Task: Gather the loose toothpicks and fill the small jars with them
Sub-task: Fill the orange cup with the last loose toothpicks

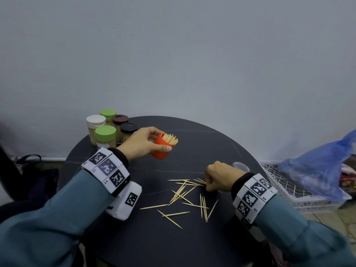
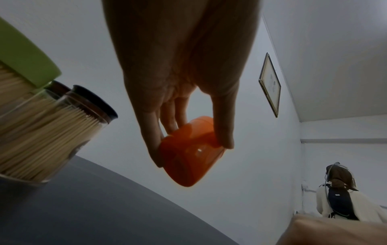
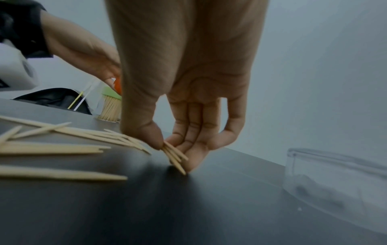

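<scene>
The left hand gripped an orange jar clear of the dark counter, thumb on its near side and fingers round the far side, tilted so its open mouth faced right; a thick bunch of toothpicks already stood in it. The right hand was down on the counter at the right edge of the scattered loose toothpicks, thumb and fingertips pinching a few toothpicks whose tips touched the surface. A good many more lay spread to the left and nearer. At the far left stood a cluster of capped jars, all packed full, and a clear lid lay just beyond the right hand. The step in hand looked like gathering another small bundle for the orange jar. The next move would likely call for lifting the pinched toothpicks together, lining them up parallel, and sliding them into the tilted mouth without knocking out those already inside.
</scene>
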Demonstrator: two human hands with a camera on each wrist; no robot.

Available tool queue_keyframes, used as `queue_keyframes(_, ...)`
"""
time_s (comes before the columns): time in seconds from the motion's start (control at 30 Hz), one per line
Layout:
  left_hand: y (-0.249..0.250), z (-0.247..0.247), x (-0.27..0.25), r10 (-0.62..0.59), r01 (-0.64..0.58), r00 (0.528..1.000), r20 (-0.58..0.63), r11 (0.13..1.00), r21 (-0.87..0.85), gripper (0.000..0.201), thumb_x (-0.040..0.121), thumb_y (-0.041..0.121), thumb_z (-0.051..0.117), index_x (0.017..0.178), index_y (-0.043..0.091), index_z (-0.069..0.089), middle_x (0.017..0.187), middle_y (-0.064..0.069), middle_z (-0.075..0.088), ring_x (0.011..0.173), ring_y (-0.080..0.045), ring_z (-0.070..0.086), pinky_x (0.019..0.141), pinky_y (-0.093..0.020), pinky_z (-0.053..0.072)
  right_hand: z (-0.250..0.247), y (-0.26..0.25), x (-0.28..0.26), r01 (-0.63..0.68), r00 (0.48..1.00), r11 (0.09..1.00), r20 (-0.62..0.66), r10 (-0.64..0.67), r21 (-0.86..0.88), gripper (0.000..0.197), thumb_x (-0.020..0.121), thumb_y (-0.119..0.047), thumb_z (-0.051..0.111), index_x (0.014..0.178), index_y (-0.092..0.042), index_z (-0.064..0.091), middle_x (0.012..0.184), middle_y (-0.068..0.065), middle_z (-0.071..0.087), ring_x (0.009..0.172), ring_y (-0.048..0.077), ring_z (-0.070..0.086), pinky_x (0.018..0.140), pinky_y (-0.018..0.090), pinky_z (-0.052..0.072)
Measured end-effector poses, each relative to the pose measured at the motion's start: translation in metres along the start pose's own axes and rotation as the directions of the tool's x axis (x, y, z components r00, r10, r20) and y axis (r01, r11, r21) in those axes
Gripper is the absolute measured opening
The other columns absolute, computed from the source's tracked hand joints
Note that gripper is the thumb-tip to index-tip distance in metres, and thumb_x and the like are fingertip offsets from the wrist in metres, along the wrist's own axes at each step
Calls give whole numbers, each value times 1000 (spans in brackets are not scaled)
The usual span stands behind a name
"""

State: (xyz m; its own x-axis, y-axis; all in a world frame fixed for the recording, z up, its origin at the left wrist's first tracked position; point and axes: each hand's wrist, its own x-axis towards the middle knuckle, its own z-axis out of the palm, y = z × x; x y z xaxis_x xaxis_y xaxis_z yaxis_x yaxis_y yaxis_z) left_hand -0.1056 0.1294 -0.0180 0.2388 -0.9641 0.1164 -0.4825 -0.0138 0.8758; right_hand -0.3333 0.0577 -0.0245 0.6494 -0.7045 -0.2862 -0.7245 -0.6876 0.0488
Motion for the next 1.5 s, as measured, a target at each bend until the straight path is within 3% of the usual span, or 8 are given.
queue_keyframes(0.07, 0, 0, 0, 2, -2, 1000, 5, 1000, 2, 58, 74, 28, 77, 126, 16, 53, 118, 1, 56, 107, -14, 52, 77, -22, 44, -2, 3, -2, 0, 999, 1000, -39, 0, 19, 6, 81, -21, 63, 79, -16, 61, 98, 9, 67, 87, 24, 61, 77, 32, 53)
queue_keyframes(0.2, 0, 1, 0, 15, -15, 1000, -1, 1000, 2, 56, 73, 27, 78, 123, 15, 56, 115, 1, 58, 107, -14, 55, 79, -22, 46, -13, 11, -6, 5, 992, 994, -122, 9, 110, 26, 78, -11, 61, 59, -23, 47, 81, 7, 70, 65, 13, 56, 53, 11, 41)
queue_keyframes(0.43, -1, 4, 1, 33, -33, 999, -4, 999, 11, 57, 71, 27, 80, 121, 13, 57, 118, -3, 62, 106, -16, 57, 93, -29, 48, -65, -15, 1, 194, 939, 966, -318, -131, 174, 21, 77, -6, 62, 66, -21, 51, 58, -7, 59, 53, 1, 52, 58, 11, 41)
queue_keyframes(0.57, 0, 4, -1, 41, -41, 999, 9, 999, 23, 58, 71, 27, 80, 122, 13, 57, 118, -3, 61, 106, -15, 57, 93, -29, 49, -94, -30, 10, 236, 914, 965, -362, -182, 110, 10, 79, -5, 61, 77, -14, 57, 66, 0, 64, 61, 10, 55, 62, 17, 44)
queue_keyframes(0.77, 2, 2, -2, 44, -44, 999, 15, 999, 16, 58, 71, 26, 81, 121, 13, 57, 115, -2, 62, 106, -15, 58, 92, -28, 48, -112, -56, 29, 282, 933, 953, -201, -299, -109, 8, 85, -16, 63, 92, -12, 65, 77, -3, 63, 72, 10, 54, 60, 18, 39)
queue_keyframes(1.1, 3, -1, -3, 45, -45, 999, 16, 999, 13, 61, 69, 31, 82, 122, 13, 57, 116, -3, 64, 107, -16, 59, 96, -36, 49, -122, -60, 32, 425, 867, 897, -341, -364, 124, 16, 79, -11, 72, 94, -13, 72, 81, -5, 68, 61, -13, 55, 63, 2, 42)
queue_keyframes(1.27, 5, -1, -5, 44, -44, 999, 17, 999, 20, 59, 71, 30, 80, 123, 14, 56, 116, -1, 61, 105, -14, 57, 91, -27, 48, -114, -54, 30, 440, 850, 876, -406, -335, 199, 13, 79, -5, 71, 91, -11, 72, 85, 5, 72, 68, -1, 60, 66, 4, 45)
queue_keyframes(1.5, 6, -3, -6, 43, -43, 999, 17, 999, 19, 59, 73, 28, 79, 124, 13, 55, 116, -1, 59, 103, -12, 55, 87, -22, 44, -103, -43, 32, 401, 814, 909, -500, -296, 115, 13, 85, -16, 66, 96, -17, 72, 93, -6, 67, 71, -2, 52, 63, 3, 38)
